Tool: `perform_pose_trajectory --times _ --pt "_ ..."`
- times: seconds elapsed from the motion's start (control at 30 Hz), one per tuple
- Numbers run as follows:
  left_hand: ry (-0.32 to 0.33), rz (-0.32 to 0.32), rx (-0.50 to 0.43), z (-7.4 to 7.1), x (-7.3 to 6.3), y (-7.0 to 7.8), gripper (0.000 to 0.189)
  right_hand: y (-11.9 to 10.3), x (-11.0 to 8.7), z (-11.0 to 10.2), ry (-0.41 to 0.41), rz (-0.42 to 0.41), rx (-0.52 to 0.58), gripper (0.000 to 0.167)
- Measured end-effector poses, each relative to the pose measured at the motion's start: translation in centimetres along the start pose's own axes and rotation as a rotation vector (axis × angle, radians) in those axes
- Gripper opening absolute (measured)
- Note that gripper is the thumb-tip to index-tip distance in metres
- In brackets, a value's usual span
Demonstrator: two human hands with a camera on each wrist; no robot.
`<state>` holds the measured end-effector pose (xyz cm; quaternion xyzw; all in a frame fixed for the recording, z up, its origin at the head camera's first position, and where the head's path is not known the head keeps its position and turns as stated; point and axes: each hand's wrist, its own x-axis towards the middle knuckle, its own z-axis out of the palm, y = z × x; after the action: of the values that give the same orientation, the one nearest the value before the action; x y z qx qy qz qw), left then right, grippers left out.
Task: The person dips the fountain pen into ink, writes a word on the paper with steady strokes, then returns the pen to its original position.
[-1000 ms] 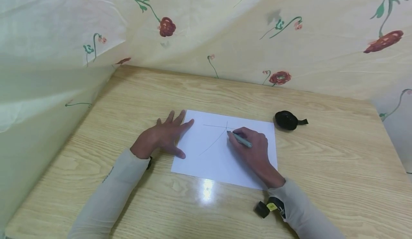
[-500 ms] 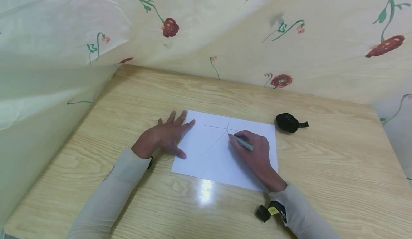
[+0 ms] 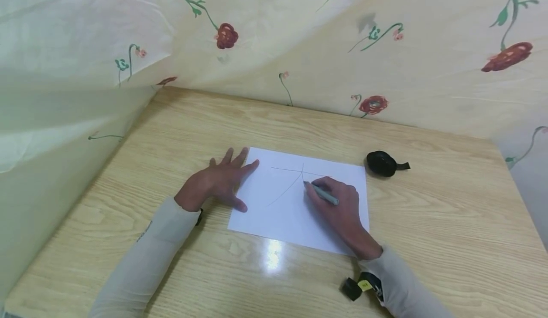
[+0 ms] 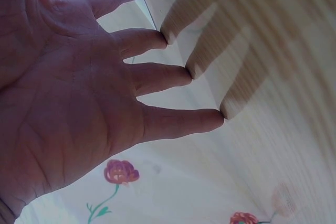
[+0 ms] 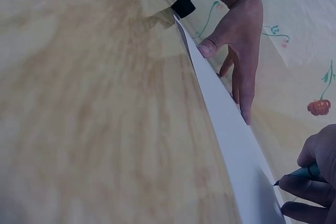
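Observation:
A white sheet of paper (image 3: 274, 223) lies on the wooden table, bearing a few thin dark lines that meet near its upper middle. My right hand (image 3: 340, 208) pinches a grey-green pen (image 3: 326, 195), its tip on the paper just below that meeting point. On the sheet's left edge rests my left hand (image 3: 218, 182), fingers spread; the thumb and forefinger touch the paper. The left wrist view shows the palm of the left hand (image 4: 73, 87) with fingertips on the table. In the right wrist view the pen (image 5: 304, 173) sits between the right fingers.
A black round object with a short strap (image 3: 382, 164) lies beyond the paper's upper right corner. Wooden tabletop (image 3: 436, 204) surrounds the sheet. Flower-patterned cloth (image 3: 257, 37) hangs along the back and left sides.
My right hand and the pen have moved slightly down the paper, and a short line now extends below the meeting point. The left hand stays in place.

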<state>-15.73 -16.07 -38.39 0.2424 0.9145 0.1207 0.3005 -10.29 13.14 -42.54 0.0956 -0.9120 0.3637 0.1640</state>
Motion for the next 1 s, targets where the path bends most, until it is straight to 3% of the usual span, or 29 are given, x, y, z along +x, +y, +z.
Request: perform_pose_trajectory --times 1.0 --pt "0.012 -0.022 -0.016 0.18 0.39 0.46 0.120 0.73 -0.62 -0.53 -0.030 -0.020 -0.024 0.009"
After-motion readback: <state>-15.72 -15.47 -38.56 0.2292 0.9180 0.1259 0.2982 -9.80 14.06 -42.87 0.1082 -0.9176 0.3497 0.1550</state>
